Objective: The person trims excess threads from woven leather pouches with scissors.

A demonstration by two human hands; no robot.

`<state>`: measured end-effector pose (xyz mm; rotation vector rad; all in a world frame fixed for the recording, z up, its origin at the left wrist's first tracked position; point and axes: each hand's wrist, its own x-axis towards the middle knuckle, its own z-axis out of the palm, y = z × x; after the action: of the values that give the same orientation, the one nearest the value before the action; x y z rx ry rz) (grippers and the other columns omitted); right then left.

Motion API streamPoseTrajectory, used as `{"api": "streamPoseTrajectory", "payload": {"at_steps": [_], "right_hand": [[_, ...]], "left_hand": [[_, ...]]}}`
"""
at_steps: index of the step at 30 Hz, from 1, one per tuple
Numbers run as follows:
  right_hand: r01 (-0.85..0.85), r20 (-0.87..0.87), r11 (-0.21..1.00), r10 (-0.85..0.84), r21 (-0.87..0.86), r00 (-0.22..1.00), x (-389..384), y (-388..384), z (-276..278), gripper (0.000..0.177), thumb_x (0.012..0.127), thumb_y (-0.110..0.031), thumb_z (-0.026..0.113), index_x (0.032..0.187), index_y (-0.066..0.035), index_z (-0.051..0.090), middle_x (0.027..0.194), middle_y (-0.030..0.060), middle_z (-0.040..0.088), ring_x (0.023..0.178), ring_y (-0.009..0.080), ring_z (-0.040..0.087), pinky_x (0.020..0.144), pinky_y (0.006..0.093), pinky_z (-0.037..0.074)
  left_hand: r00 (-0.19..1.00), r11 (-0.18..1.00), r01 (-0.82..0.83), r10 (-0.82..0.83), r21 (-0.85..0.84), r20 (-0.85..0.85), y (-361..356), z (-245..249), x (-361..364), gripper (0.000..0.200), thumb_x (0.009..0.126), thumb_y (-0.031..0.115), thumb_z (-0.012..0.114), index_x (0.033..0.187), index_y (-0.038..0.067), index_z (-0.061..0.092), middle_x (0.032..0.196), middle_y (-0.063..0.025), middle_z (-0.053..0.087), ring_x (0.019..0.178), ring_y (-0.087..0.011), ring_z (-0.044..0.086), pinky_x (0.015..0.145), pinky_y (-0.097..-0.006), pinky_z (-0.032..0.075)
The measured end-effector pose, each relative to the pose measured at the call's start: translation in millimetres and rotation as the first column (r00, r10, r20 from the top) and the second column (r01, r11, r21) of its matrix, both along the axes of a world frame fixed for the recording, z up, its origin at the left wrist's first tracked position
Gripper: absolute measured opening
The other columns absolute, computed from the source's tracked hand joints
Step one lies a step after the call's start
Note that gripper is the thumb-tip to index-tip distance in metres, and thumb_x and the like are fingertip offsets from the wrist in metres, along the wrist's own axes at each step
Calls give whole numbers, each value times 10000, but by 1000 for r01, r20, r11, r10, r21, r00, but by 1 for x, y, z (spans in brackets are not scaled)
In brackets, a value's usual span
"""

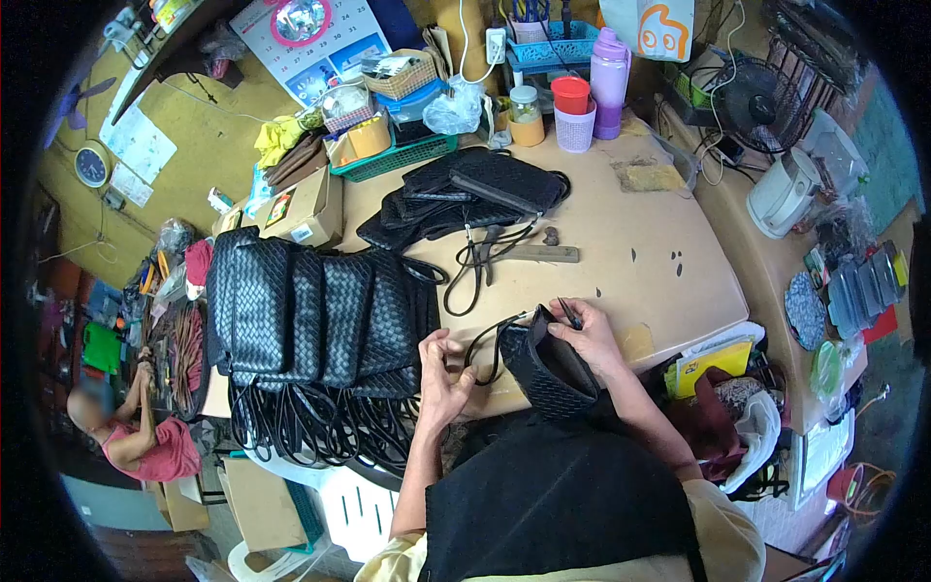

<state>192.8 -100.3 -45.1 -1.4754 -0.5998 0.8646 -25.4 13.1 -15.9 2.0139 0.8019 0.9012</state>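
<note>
My right hand [585,339] is closed on the rim of a black woven pouch [545,373], whose mouth gapes open; a small dark pointed tool [568,311] shows between the fingers. My left hand [446,376] is at the pouch's left, fingers curled beside its black strap loop [482,351]; whether they hold the strap is unclear. Left of that hand lies a row of black woven bags [335,310] with straps hanging over the table edge. Beyond my hands are a pile of black pouches [456,194] and a hammer [529,252] with a wooden handle.
On the table [669,281] stand a purple bottle [609,87], a red-lidded cup [572,112], a jar [526,116], a green basket [398,160] and a cardboard box [308,209]. A kettle [781,194] and fan [761,105] are at right. Another person [145,436] works at far left.
</note>
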Motion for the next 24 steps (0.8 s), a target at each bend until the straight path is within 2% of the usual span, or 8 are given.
{"api": "streamPoseTrajectory", "payload": {"at_steps": [1, 3, 4, 7, 9, 10, 14, 24], "right_hand": [[2, 66, 999, 1, -43, 998, -1, 1, 0, 385, 774, 5, 691, 1134, 11, 556, 1032, 49, 608, 992, 114, 558, 893, 247, 433], [-7, 123, 1000, 10, -23, 992, -3, 5, -7, 377, 771, 6, 693, 1124, 5, 560, 1029, 48, 608, 990, 112, 555, 886, 244, 434], [-8, 183, 1000, 9, -2, 983, -4, 7, -9, 369, 768, 7, 695, 1113, 0, 565, 1027, 46, 609, 988, 110, 553, 878, 242, 436], [-17, 232, 999, 8, 35, 973, -13, 9, -5, 340, 736, -60, 730, 1041, 1, 593, 984, 66, 630, 934, 131, 572, 862, 276, 446], [-48, 292, 997, 26, 66, 956, -19, 10, 6, 332, 744, -65, 724, 1045, 3, 600, 979, 74, 626, 925, 143, 583, 855, 282, 454], [-76, 349, 993, 39, 92, 936, -22, 10, 11, 325, 752, -69, 719, 1048, 6, 607, 974, 82, 623, 917, 155, 593, 848, 287, 462], [-21, 416, 997, -14, 79, 909, -28, 5, 31, 298, 765, -112, 719, 1030, 4, 647, 914, 100, 604, 879, 205, 627, 791, 295, 492], [-141, 763, 986, 20, 94, 646, -45, 8, 58, 137, 763, -74, 672, 897, -49, 653, 839, 91, 591, 736, 301, 617, 633, 376, 495]], "left_hand": [[1000, 1000, -7, 7, -3, -2, -1, 0, 0, 209, 820, 59, 623, 980, 15, 496, 959, -76, 573, 853, -138, 541, 725, -273, 468], [971, 858, 205, -119, -472, 206, -2, 1, -2, 321, 838, 72, 608, 1107, 21, 442, 1001, -85, 568, 954, -161, 531, 865, -302, 426], [960, 827, 242, -127, -507, 250, -4, 4, 4, 366, 836, 81, 609, 1148, 16, 430, 1038, -103, 574, 962, -163, 538, 886, -302, 423], [972, 938, 195, -146, -285, 185, -13, 13, 36, 448, 824, 117, 662, 1181, 2, 417, 994, -120, 594, 900, -172, 576, 813, -298, 473], [980, 921, 198, -175, -334, 97, -12, 25, 50, 453, 824, 67, 650, 1195, 0, 400, 987, -122, 608, 858, -164, 588, 797, -292, 477], [959, 825, 248, -136, -508, 247, -8, 9, 54, 434, 835, 3, 600, 1215, -3, 392, 965, -113, 643, 820, -145, 600, 796, -265, 467], [916, 703, 353, -124, -618, 383, 1, 4, 46, 418, 854, -12, 579, 1228, -4, 392, 951, -142, 664, 817, -142, 612, 785, -241, 458], [919, 718, 321, -79, -618, 387, -5, 4, 31, 312, 858, -9, 588, 1139, 15, 453, 933, -103, 651, 812, -111, 598, 756, -226, 459]]}}
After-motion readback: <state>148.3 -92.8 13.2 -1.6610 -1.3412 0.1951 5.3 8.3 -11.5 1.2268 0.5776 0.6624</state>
